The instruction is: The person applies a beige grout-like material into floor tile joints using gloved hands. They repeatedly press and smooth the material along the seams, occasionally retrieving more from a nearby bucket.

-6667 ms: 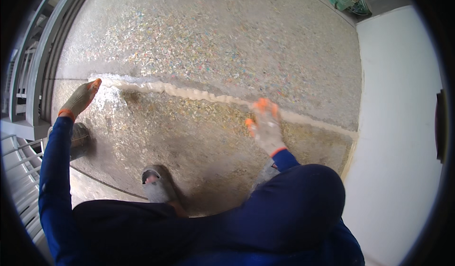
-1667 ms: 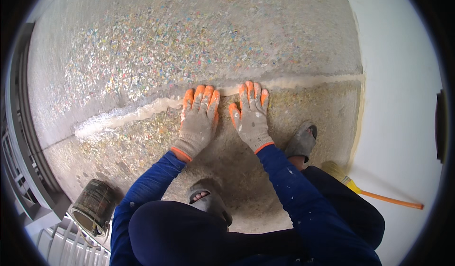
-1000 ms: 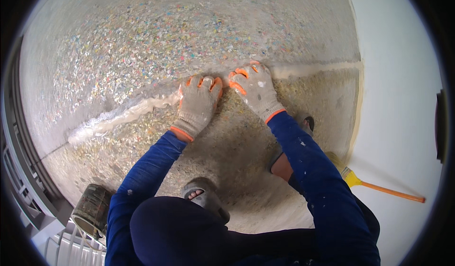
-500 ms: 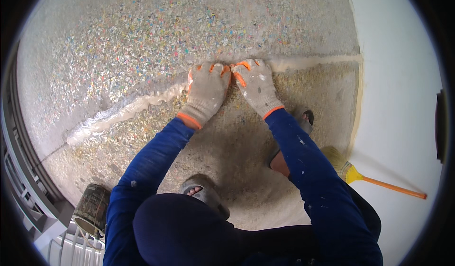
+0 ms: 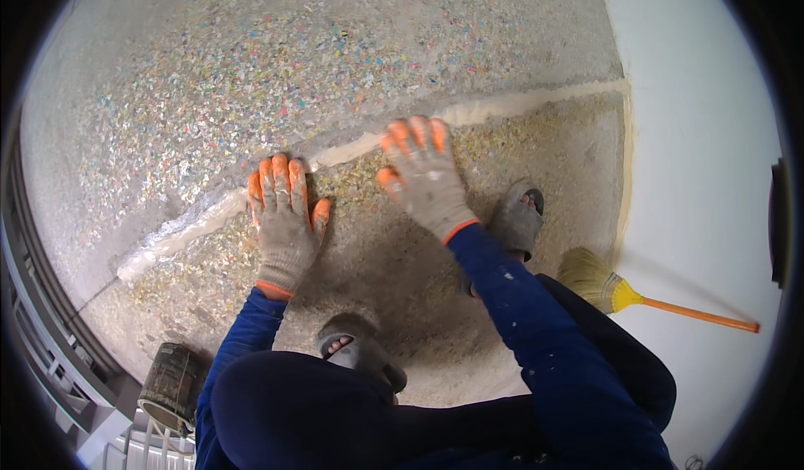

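Observation:
A cream-coloured strip of paste runs across a speckled, worn floor; its left part looks thicker and wetter than the smooth right part. My left hand, in a grey knit glove with orange-coated fingers, lies with fingers stretched out over the strip. Farther right, my right hand wears a matching glove. Its fingers are spread and a little blurred, with the tips beside the strip. Neither hand holds anything. Whether the right fingertips touch the floor, I cannot tell.
My feet in grey sandals stand on the near side of the strip. A broom with an orange handle lies at the right against the white wall. At the lower left are a stained bucket and a grey metal frame.
My hands, close together and bent on the strip before, have parted and straightened their fingers. The left moved left and nearer; the right shifted slightly left. Smoother strip shows between them.

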A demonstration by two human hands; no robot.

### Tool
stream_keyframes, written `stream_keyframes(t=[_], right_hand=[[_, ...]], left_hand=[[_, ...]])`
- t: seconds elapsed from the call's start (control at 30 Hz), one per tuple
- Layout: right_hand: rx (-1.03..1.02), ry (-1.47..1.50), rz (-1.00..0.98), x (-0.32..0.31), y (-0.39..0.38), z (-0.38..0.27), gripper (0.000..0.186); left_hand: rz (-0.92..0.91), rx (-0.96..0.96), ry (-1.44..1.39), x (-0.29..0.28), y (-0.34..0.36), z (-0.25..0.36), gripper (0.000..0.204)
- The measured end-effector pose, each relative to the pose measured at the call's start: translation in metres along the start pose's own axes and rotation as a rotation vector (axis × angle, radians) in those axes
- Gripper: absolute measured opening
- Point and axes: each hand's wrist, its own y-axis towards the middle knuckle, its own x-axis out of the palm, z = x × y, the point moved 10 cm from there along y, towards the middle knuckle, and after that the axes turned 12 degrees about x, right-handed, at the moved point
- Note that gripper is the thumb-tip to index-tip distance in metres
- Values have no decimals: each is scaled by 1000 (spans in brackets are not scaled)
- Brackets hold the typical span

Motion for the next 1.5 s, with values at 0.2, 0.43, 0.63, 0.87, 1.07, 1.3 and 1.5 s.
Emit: stream_keyframes(t=[0.2,0.43,0.63,0.87,1.07,1.3,1.5], right_hand=[[113,99,306,-8,-9,4,69],[401,-164,107,0,-4,66,75],[58,72,87,-6,4,-10,70],[269,-79,147,-25,4,35,67],[86,79,100,-27,7,-10,74],[540,-106,86,-22,-12,72,79],[204,134,63,8,-16,-14,77]], left_hand=[[-29,-12,-16,8,-5,-2,83],[-8,187,-63,-66,10,-25,83],[64,136,-179,-207,111,-60,61],[-23,-288,-378,-265,140,-3,63],[-283,-307,-494,-199,135,9,65],[-94,-293,-482,-205,122,-21,69],[-196,-313,-478,-196,127,-8,67]])
